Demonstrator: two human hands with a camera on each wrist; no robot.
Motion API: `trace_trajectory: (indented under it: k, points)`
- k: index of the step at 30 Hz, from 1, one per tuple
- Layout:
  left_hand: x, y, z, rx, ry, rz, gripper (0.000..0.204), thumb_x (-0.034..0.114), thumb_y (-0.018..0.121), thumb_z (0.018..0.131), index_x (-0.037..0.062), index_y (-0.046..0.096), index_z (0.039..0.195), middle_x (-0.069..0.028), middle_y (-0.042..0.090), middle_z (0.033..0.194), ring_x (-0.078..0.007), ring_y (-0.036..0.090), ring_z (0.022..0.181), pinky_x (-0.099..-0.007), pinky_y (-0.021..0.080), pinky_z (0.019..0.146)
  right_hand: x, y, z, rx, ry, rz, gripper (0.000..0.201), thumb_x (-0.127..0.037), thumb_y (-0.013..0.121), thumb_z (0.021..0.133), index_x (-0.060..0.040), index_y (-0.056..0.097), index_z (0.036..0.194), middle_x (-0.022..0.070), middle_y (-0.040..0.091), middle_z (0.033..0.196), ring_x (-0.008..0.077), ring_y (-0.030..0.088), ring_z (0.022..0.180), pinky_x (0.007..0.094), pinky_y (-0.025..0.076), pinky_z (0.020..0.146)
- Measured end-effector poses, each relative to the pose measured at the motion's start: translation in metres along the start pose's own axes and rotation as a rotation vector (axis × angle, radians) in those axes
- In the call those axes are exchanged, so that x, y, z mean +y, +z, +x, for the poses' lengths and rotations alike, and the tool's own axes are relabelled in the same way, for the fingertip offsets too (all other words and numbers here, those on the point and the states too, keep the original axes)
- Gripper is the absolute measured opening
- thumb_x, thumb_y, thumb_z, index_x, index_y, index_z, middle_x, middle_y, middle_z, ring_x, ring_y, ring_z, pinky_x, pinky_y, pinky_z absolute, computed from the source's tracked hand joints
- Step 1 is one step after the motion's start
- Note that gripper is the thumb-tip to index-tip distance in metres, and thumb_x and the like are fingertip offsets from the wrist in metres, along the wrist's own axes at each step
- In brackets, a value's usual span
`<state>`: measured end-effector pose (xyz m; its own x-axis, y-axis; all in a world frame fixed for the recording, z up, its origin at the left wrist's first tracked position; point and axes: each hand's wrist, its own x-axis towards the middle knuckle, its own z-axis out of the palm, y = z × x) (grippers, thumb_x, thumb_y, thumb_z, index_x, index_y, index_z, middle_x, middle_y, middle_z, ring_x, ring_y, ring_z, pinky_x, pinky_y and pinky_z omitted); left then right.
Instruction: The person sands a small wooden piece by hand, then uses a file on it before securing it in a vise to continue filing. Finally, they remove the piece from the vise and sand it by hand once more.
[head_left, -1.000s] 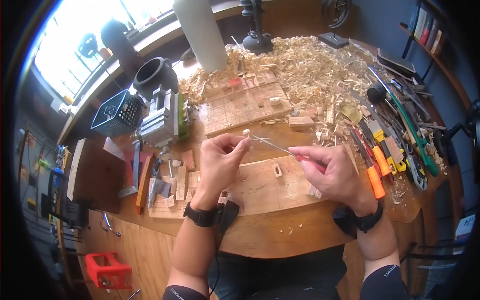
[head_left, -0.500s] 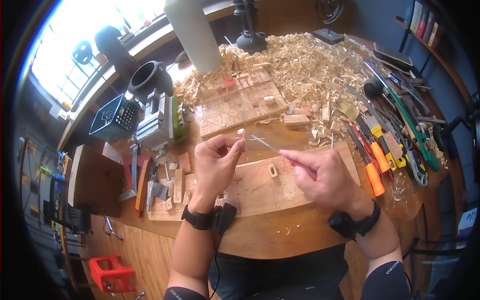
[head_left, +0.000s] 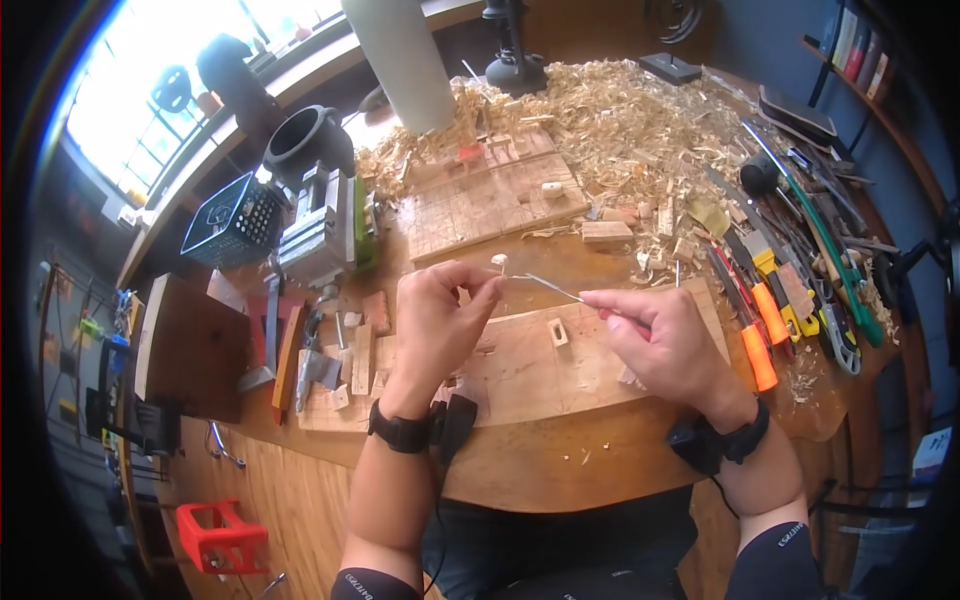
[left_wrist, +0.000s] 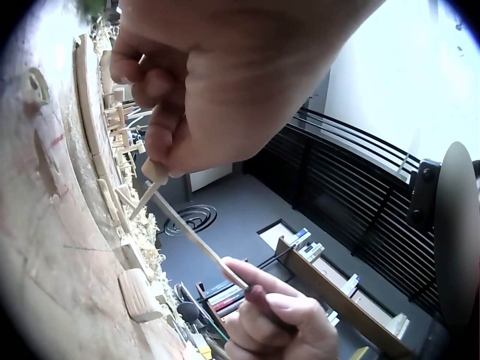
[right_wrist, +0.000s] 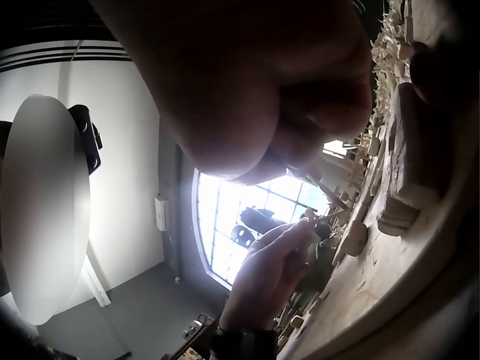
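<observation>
Over the near board, my left hand (head_left: 440,320) pinches a small pale wooden piece (left_wrist: 155,172) between thumb and fingertips. A thin stick (left_wrist: 144,201) juts from that piece, and a little pale knob (head_left: 500,260) shows above the fingertips in the head view. My right hand (head_left: 665,345) grips the red handle (left_wrist: 259,297) of a slim metal file (left_wrist: 196,238), index finger stretched along it. The file's far end is right at the wooden piece. Below the hands, a small block with a slot (head_left: 558,332) stands on the marked board (head_left: 510,375).
Wood shavings (head_left: 620,110) heap at the back, behind another marked board (head_left: 450,225). Orange-handled tools (head_left: 768,318) and a green-edged tool (head_left: 830,270) lie at right. At left are a metal vise (head_left: 315,230), a basket (head_left: 235,220) and a large wooden block (head_left: 190,350).
The file has swung from crossing the thin stick to lying nearly in line with it in the head view. Both hands keep their grips; the head view has shifted slightly.
</observation>
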<state>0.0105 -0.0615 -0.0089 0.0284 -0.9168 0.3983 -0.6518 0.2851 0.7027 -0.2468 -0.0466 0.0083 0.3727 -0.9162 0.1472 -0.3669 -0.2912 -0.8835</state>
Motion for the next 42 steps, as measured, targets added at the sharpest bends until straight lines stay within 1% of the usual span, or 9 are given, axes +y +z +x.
trace_trajectory:
  k: [11, 13, 15, 18, 22, 28, 30, 34, 42]
  points:
    - [0.025, -0.027, -0.005, -0.145, -0.063, 0.097, 0.007, 0.009, 0.079, 0.08, 0.0024, 0.078, 0.079, -0.0055, 0.072, 0.07, -0.0119, 0.057, 0.061, -0.0283, 0.044, 0.058, 0.006, 0.006, -0.007, -0.163, -0.014, 0.112, 0.032, -0.006, 0.059, 0.093, 0.0065, 0.072, 0.12, -0.0025, 0.054, 0.059, 0.0015, 0.045, 0.055, 0.0251, 0.037, 0.049]
    - [0.025, -0.027, -0.005, -0.176, -0.083, 0.135, 0.008, 0.01, 0.077, 0.08, 0.0025, 0.077, 0.077, -0.0091, 0.072, 0.071, -0.02, 0.068, 0.064, -0.0319, 0.053, 0.064, -0.004, 0.003, -0.009, -0.275, 0.163, 0.133, 0.038, -0.002, 0.053, 0.096, 0.0043, 0.067, 0.131, 0.0066, 0.074, 0.095, 0.0068, 0.064, 0.087, 0.0222, 0.05, 0.079]
    - [0.023, -0.027, -0.005, -0.17, -0.075, 0.155, 0.01, 0.011, 0.078, 0.08, 0.0023, 0.075, 0.074, -0.0098, 0.07, 0.071, -0.0209, 0.067, 0.063, -0.0321, 0.052, 0.064, -0.001, 0.012, -0.013, -0.262, 0.14, 0.219, 0.039, -0.004, 0.055, 0.096, 0.006, 0.066, 0.132, 0.0015, 0.063, 0.079, 0.0041, 0.054, 0.072, 0.0236, 0.043, 0.065]
    - [0.018, -0.025, -0.006, -0.176, -0.022, 0.084, 0.008, 0.008, 0.08, 0.079, 0.0009, 0.077, 0.077, -0.0012, 0.065, 0.063, -0.0057, 0.042, 0.057, -0.027, 0.033, 0.053, -0.005, 0.018, -0.016, -0.239, 0.138, 0.294, 0.041, -0.006, 0.056, 0.096, 0.008, 0.062, 0.134, -0.0034, 0.053, 0.067, 0.0014, 0.044, 0.059, 0.0247, 0.037, 0.052]
    - [0.024, -0.027, -0.004, -0.195, -0.089, 0.099, 0.01, 0.009, 0.078, 0.079, 0.0015, 0.075, 0.073, -0.0083, 0.07, 0.068, -0.0157, 0.063, 0.059, -0.0301, 0.05, 0.061, -0.012, 0.011, -0.021, -0.276, 0.16, 0.244, 0.042, -0.007, 0.055, 0.096, 0.0083, 0.061, 0.135, -0.0029, 0.055, 0.071, 0.0017, 0.045, 0.062, 0.0243, 0.037, 0.053]
    - [0.022, -0.027, -0.003, -0.212, -0.12, 0.11, 0.009, 0.007, 0.078, 0.078, -0.0003, 0.075, 0.075, -0.0063, 0.07, 0.066, -0.0095, 0.056, 0.056, -0.0275, 0.043, 0.056, -0.017, 0.011, -0.017, -0.353, 0.253, 0.146, 0.044, -0.003, 0.051, 0.098, 0.0044, 0.06, 0.14, -0.0029, 0.062, 0.084, 0.0022, 0.052, 0.073, 0.022, 0.045, 0.066]
    - [0.017, -0.025, -0.004, -0.19, -0.07, 0.078, 0.011, 0.009, 0.081, 0.08, 0.0014, 0.075, 0.075, 0.0054, 0.06, 0.06, -0.001, 0.034, 0.056, -0.0259, 0.025, 0.05, -0.015, 0.012, -0.02, -0.306, 0.193, 0.147, 0.044, -0.003, 0.051, 0.097, 0.0046, 0.061, 0.139, -0.0043, 0.06, 0.08, 0.0015, 0.05, 0.07, 0.0217, 0.042, 0.062]
    - [0.019, -0.025, -0.004, -0.188, -0.091, 0.068, 0.012, 0.009, 0.081, 0.081, 0.0011, 0.074, 0.075, 0.0059, 0.058, 0.06, -0.0005, 0.034, 0.056, -0.0257, 0.024, 0.05, -0.016, 0.019, -0.021, -0.23, 0.108, 0.179, 0.043, -0.008, 0.057, 0.091, 0.0104, 0.062, 0.13, 0.0094, 0.053, 0.062, 0.0077, 0.05, 0.055, 0.0297, 0.045, 0.055]
    - [0.023, -0.027, -0.002, -0.215, -0.145, 0.078, 0.009, 0.008, 0.078, 0.078, -0.0002, 0.075, 0.074, -0.0036, 0.068, 0.063, -0.0069, 0.048, 0.055, -0.0274, 0.038, 0.052, -0.015, 0.017, -0.018, -0.228, 0.13, 0.158, 0.043, -0.006, 0.056, 0.091, 0.0104, 0.063, 0.129, 0.0111, 0.053, 0.061, 0.0083, 0.05, 0.053, 0.0302, 0.044, 0.053]
